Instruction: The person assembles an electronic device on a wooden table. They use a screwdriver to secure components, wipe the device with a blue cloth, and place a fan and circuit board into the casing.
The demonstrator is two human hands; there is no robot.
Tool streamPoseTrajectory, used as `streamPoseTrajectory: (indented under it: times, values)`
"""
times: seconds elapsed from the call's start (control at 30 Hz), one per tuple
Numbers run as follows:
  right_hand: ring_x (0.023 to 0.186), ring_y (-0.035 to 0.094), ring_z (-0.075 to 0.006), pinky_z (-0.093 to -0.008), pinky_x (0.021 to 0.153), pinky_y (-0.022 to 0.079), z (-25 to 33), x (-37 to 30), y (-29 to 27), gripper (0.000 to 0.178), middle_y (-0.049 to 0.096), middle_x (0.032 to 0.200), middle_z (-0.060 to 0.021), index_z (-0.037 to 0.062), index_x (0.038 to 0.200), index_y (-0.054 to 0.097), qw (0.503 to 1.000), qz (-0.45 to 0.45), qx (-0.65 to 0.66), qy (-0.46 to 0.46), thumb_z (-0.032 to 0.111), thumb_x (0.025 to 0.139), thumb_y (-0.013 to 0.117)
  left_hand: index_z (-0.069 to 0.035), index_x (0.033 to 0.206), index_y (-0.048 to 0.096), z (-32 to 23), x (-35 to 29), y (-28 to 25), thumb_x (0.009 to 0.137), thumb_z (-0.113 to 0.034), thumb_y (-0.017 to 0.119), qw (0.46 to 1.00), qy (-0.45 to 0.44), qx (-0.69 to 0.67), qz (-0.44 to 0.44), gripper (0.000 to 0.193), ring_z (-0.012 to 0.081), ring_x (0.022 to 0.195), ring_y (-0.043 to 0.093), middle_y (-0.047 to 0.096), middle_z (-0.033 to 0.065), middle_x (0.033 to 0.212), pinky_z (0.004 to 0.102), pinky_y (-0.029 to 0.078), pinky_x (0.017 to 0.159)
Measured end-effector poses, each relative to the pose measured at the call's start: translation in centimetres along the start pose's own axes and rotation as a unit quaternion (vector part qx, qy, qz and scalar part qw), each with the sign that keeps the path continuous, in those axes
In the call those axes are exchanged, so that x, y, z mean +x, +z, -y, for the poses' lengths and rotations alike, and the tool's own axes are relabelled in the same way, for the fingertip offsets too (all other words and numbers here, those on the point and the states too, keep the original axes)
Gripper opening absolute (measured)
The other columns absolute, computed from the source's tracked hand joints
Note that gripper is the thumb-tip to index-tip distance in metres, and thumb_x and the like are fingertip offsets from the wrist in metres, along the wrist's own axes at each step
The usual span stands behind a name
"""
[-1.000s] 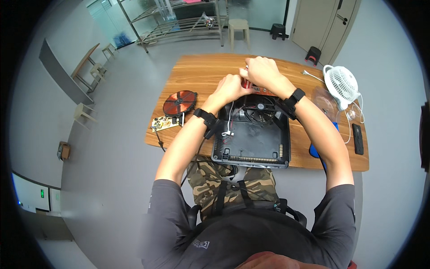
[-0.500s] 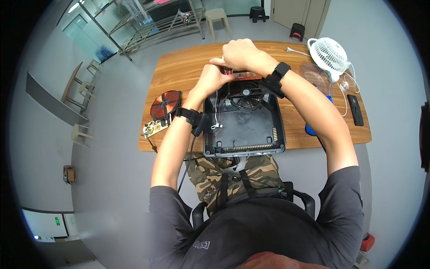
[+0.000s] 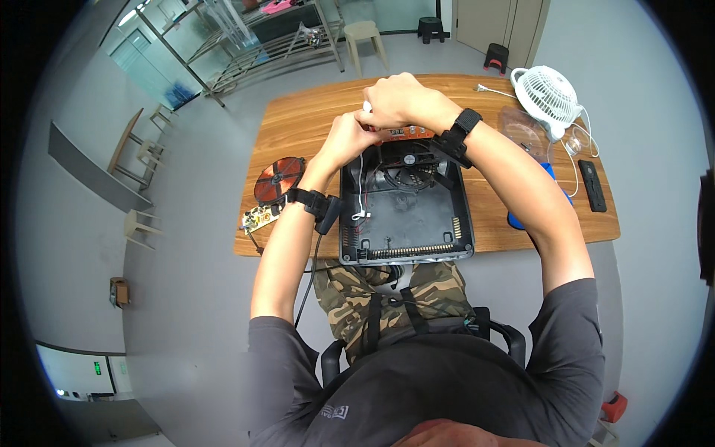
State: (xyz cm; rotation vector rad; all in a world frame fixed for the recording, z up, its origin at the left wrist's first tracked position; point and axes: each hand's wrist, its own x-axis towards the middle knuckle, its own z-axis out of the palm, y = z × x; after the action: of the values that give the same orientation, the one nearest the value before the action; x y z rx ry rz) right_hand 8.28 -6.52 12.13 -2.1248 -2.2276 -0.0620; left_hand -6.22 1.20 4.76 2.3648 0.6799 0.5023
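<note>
An open black appliance housing (image 3: 406,220) lies at the table's near edge, with a round cooling fan (image 3: 411,173) inside and a white-plugged cable (image 3: 360,186) hanging into it. Along its far edge runs an orange-red control panel (image 3: 411,132) with small round buttons. My left hand (image 3: 346,140) is closed at the panel's left end, thumb against it. Right above, my right hand (image 3: 398,100) is bent over with its fingers closed, meeting the left fingertips. A small white bit (image 3: 367,106) shows at its fingers; what it grips is mostly hidden.
Left of the housing lie a copper coil disc (image 3: 279,181) and a circuit board (image 3: 261,217). To the right are a white fan (image 3: 546,97), a clear plastic tray (image 3: 521,130), a blue object (image 3: 515,221) partly under my forearm, and a black bar-shaped object (image 3: 592,186).
My right hand has shifted slightly left and down at the panel's left end. The red-and-black piece seen under it before is now hidden. The view has moved a little.
</note>
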Motion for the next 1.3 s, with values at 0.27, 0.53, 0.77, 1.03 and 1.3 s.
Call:
streamPoseTrajectory:
  times: [0.27,0.53,0.77,1.03,1.3]
  values:
    - [0.086,0.069,-0.0418,-0.0496,0.079,0.055,-0.9,-0.4,1.2,0.046,0.072,0.088,-0.0241,-0.0006,0.103,0.066,0.995,-0.026,0.075,-0.059,0.041,0.086,0.055,0.0,0.093,0.075,-0.4,0.2,0.2,0.083,-0.024,0.08,0.999,0.035,-0.001,0.024,0.027,0.021,0.082,0.073,0.075,0.0119,0.086,0.0346,0.054,0.076]
    - [0.082,0.07,-0.04,-0.0469,0.076,0.056,0.9,-0.4,-0.2,0.047,0.073,0.083,-0.0205,0.0004,0.098,0.068,1.0,-0.002,0.006,0.001,0.045,0.091,0.056,0.0,0.098,0.073,1.1,0.2,1.7,0.081,-0.028,0.084,0.997,0.035,-0.065,-0.019,0.034,0.0185,0.087,0.07,0.075,0.0111,0.09,0.0353,0.054,0.076]
    - [0.094,0.07,-0.041,-0.0498,0.082,0.055,0.1,-0.6,0.8,0.047,0.073,0.095,-0.0226,-0.0026,0.113,0.062,0.995,-0.029,0.087,-0.028,0.036,0.087,0.062,-0.002,0.104,0.071,0.9,0.2,0.8,0.08,-0.028,0.083,0.998,0.029,-0.04,0.027,0.037,0.0273,0.092,0.073,0.075,0.0162,0.096,0.0385,0.055,0.082]
    - [0.08,0.07,-0.0406,-0.0486,0.074,0.056,0.4,-0.4,0.1,0.044,0.072,0.085,-0.0233,-0.0012,0.093,0.068,0.999,-0.028,0.023,0.014,0.042,0.086,0.062,-0.002,0.1,0.071,1.4,-0.3,1.1,0.083,-0.027,0.08,1.0,0.008,0.011,-0.008,0.031,0.0196,0.083,0.07,0.075,0.01,0.09,0.0357,0.054,0.077]
    - [0.084,0.071,-0.0405,-0.0483,0.076,0.056,0.0,-0.3,1.4,0.049,0.072,0.088,-0.0241,-0.0016,0.103,0.066,0.992,-0.062,0.085,-0.074,0.043,0.083,0.064,-0.005,0.101,0.074,1.5,-0.3,0.3,0.08,-0.029,0.082,0.998,0.062,0.026,0.015,0.034,0.028,0.088,0.073,0.076,0.015,0.091,0.0369,0.055,0.077]
